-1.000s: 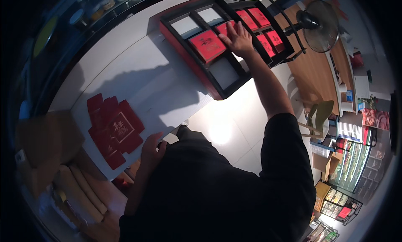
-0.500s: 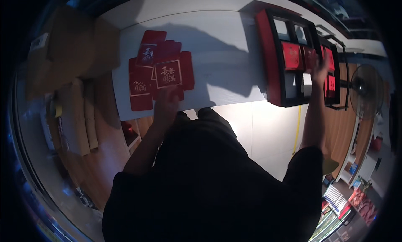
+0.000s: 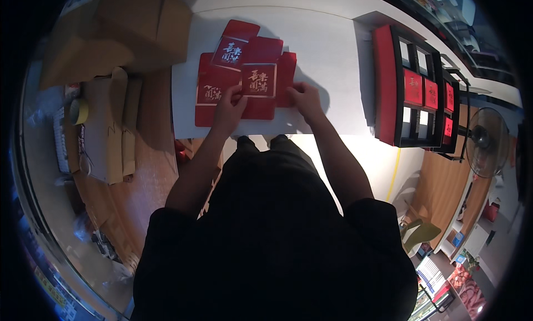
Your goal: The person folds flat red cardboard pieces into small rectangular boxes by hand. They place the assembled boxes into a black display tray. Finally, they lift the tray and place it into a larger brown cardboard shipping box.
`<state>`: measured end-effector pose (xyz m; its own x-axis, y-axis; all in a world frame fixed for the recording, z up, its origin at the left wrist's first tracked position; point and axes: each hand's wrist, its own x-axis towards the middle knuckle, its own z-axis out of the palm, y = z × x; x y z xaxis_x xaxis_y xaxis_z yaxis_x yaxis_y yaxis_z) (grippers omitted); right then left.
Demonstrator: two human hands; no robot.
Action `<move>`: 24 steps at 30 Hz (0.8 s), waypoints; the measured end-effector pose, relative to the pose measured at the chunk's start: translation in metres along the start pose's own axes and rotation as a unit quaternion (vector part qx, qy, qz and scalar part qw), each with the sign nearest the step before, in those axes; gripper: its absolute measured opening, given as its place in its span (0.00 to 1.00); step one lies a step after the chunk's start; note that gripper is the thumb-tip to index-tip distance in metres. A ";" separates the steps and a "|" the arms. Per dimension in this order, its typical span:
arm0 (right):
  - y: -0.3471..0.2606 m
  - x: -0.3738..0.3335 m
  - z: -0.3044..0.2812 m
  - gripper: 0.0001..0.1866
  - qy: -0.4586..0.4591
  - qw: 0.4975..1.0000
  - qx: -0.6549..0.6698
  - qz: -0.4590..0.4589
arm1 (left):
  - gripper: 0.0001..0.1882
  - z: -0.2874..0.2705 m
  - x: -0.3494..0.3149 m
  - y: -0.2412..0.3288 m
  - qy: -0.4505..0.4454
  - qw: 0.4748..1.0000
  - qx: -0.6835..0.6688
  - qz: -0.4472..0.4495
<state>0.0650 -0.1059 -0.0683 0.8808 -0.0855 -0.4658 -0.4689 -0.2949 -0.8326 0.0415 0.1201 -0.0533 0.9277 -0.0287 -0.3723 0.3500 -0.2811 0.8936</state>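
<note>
Several flat red card box pieces with gold-framed print lie overlapping on the white table. My left hand (image 3: 231, 107) pinches the left edge of the top flat red box (image 3: 259, 78). With bent fingers, my right hand (image 3: 307, 100) closes on the right edge of the red card panel (image 3: 286, 79) at that pile. Beneath and beside it lie another flat red box (image 3: 230, 50) at the back and one (image 3: 209, 93) at the left. To the right stands a red-sided box with a black divided frame (image 3: 407, 88), whose middle row holds two small red boxes (image 3: 412, 86).
The white table (image 3: 327, 49) runs along in front of me. A large brown cardboard box (image 3: 125, 38) stands at its left end, with folded cardboard (image 3: 108, 135) and a tape roll (image 3: 79, 111) below. A second, smaller black-framed box (image 3: 448, 107) and a fan (image 3: 488, 138) are at the right.
My right hand has left the black divided frame and come over to the flat red pieces. My left hand has closed on the top piece's edge. The view has shifted.
</note>
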 end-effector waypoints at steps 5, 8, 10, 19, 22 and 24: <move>-0.001 -0.013 -0.024 0.15 0.113 0.993 0.004 -0.032 | 0.20 -0.009 -0.001 0.005 0.069 0.997 -0.013 0.016; 0.002 -0.019 -0.052 0.14 0.158 0.977 0.115 -0.085 | 0.20 -0.017 -0.004 0.010 0.060 0.995 -0.070 0.026; -0.034 -0.045 -0.059 0.12 0.156 0.955 0.242 -0.065 | 0.22 -0.022 -0.009 0.024 -0.009 0.986 -0.164 0.016; -0.082 -0.097 -0.021 0.24 0.080 0.953 -0.080 -0.280 | 0.43 -0.005 -0.055 0.118 -0.354 0.902 -0.240 0.062; -0.105 -0.119 -0.015 0.47 -0.041 0.957 0.031 -0.287 | 0.51 0.002 -0.060 0.133 -0.325 0.920 -0.190 0.110; -0.122 -0.131 -0.019 0.59 -0.137 0.951 0.090 -0.264 | 0.55 0.003 -0.063 0.139 -0.313 0.922 -0.137 0.184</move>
<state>0.0083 -0.0765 0.0995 0.9579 0.2869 -0.0093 0.0081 -0.0593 -0.9982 0.0314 0.0800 0.0931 0.7627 -0.6461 -0.0273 0.1270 0.1082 0.9860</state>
